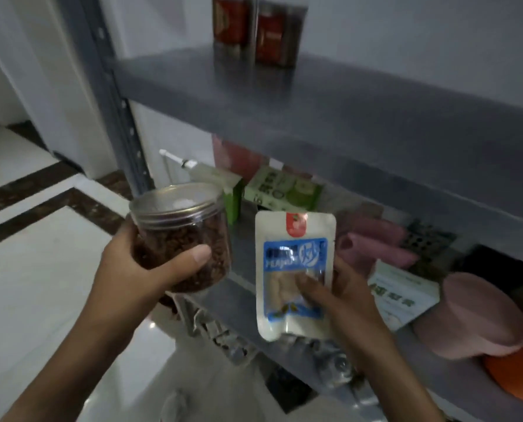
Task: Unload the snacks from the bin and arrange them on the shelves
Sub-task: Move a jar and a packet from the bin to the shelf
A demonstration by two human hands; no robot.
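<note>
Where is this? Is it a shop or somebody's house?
Probably a storeroom or pantry in a home, not a shop: a grey metal shelf holds mixed boxes and pink bowls, and the tiled floor looks domestic.

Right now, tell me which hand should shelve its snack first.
Probably the right hand: its white pouch already hangs before the lower shelf; the left hand holds the jar farther out.

Grey shelves [345, 95] hold red tins [274, 32], green boxes [281, 187].

Left grip [150, 263] and right grip [336, 296] raised, fingers curled.
</note>
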